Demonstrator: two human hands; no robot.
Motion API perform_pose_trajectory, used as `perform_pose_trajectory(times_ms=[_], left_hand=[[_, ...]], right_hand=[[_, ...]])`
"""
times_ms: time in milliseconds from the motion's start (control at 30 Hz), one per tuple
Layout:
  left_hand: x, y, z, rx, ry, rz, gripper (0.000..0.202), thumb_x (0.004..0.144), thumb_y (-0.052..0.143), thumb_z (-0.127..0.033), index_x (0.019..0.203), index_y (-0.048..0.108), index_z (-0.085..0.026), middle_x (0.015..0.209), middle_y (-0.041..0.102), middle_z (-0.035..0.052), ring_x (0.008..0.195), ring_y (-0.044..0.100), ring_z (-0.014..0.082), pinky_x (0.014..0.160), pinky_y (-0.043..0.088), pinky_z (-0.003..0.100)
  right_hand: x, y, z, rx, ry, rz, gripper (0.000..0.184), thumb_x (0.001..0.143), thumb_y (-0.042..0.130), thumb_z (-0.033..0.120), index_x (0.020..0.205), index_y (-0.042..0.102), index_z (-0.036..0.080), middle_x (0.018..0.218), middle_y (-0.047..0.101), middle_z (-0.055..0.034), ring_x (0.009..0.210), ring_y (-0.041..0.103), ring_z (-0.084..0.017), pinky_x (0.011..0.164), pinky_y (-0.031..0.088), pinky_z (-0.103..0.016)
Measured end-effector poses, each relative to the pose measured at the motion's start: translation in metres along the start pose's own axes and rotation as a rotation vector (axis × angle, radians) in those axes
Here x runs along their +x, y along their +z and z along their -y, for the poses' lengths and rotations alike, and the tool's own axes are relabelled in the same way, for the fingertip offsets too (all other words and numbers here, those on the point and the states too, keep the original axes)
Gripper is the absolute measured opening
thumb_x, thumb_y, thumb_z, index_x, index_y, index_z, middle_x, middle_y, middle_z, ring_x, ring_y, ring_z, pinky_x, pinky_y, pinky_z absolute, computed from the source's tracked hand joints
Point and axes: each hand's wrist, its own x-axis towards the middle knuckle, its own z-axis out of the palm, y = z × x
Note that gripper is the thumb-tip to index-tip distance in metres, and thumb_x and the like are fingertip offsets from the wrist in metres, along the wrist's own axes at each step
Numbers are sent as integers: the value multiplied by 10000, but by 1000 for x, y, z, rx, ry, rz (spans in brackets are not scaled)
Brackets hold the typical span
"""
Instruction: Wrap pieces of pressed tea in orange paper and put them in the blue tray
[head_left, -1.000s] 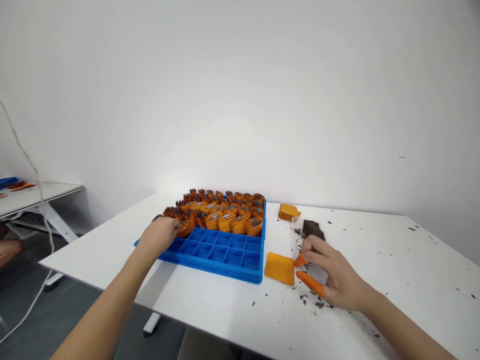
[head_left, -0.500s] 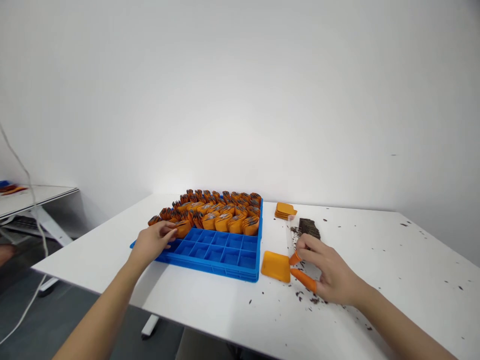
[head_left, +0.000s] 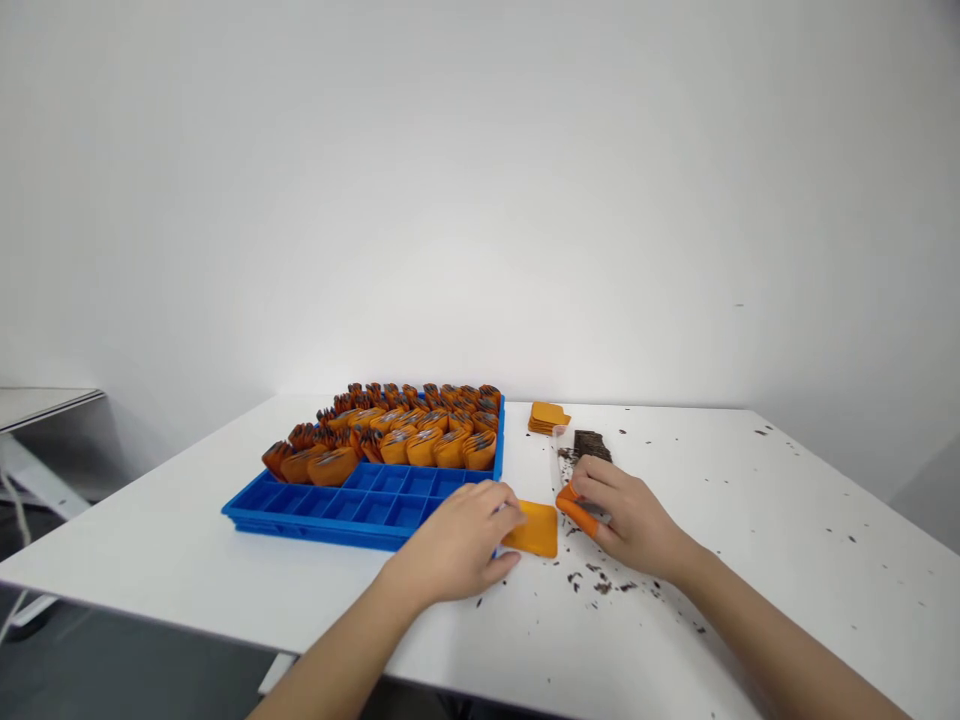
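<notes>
Orange piece [head_left: 541, 535] lies on the desk [head_left: 165, 520] between my hands, beside the tray [head_left: 319, 532] — left hand [head_left: 465, 540] at its left edge, thumb spread; right hand [head_left: 626, 510] opposite, fingertips close — pinching anything, I can't tell.

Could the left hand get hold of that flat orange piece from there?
Probably yes: the left hand is at the left edge of the flat orange piece, with nothing visible between them; the right hand is by its right edge.

Right hand [head_left: 634, 515]: orange, tapered covers [head_left: 577, 514] sheathe the thumb and one finger. The left hand [head_left: 461, 540] and both forearms [head_left: 750, 615] are bare.
</notes>
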Motion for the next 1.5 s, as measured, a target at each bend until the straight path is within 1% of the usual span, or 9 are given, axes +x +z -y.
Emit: perform_pose_trajectory(times_ms=[200,333,633,800,967,1033,1200,1333,1500], left_hand=[[39,29,1,41,17,123,292,915,837,-375,1147,781,-207,1169,769,119,1062,740,342,1111,463,561],[39,38,8,-10,6,118,112,1016,717,-286,1065,807,-243,1078,812,65,995,768,286,1189,401,575],[34,39,15,-212,-22,119,161,1050,669,-229,1067,825,-266,1106,798,30,1020,770,245,1278,299,638],[29,36,18,-241,16,-142,257,1106,559,-251,1224,787,-240,1252,737,107,1123,709,280,1026,562,481],[29,29,19,-513,-26,-495,270,1128,501,-230,1168,768,-208,1026,655,88,954,652,211,861,557,344],[30,28,16,-625,-40,-538,279,1125,509,-229,1024,767,-201,956,612,66,895,628,194,854,543,331],[29,30,7,-791,-35,-410,312,1124,519,-264,950,770,-199,951,621,70,843,626,182,796,528,317],[27,28,4,-851,16,-399,177,1065,640,-242,1132,803,-232,1068,689,103,967,690,222,865,571,341],[26,24,3,-895,136,-322,270,1039,699,-206,1254,825,-311,1124,726,111,997,736,223,866,633,335]], right_hand=[[2,-9,-5,-41,57,-2,227,1073,519,285,860,567,227,908,585,-55,785,543,-189,639,488,-294],[2,-11,-3,-57,42,-3,238,1079,524,303,864,588,222,895,581,-51,767,532,-184,611,443,-284],[2,-9,-3,-65,57,23,232,1077,547,318,879,615,217,873,569,-47,755,505,-183,589,410,-289],[3,-9,-5,11,165,-33,115,1076,554,293,1047,648,233,957,609,-64,817,568,-198,639,489,-310],[5,-10,-7,170,283,-7,157,1074,601,400,1091,604,243,919,556,-34,766,516,-184,601,479,-299],[6,-9,-5,282,279,15,240,1036,677,470,1072,613,241,925,542,-31,792,513,-184,610,489,-292],[8,-1,7,521,257,55,411,1001,703,599,867,664,212,888,508,-15,739,468,-152,584,427,-276],[7,1,10,544,223,39,463,981,734,593,755,634,201,826,468,6,706,439,-141,578,380,-281],[4,0,8,453,179,84,488,1024,666,595,739,672,199,822,468,-1,687,453,-141,561,366,-286]])
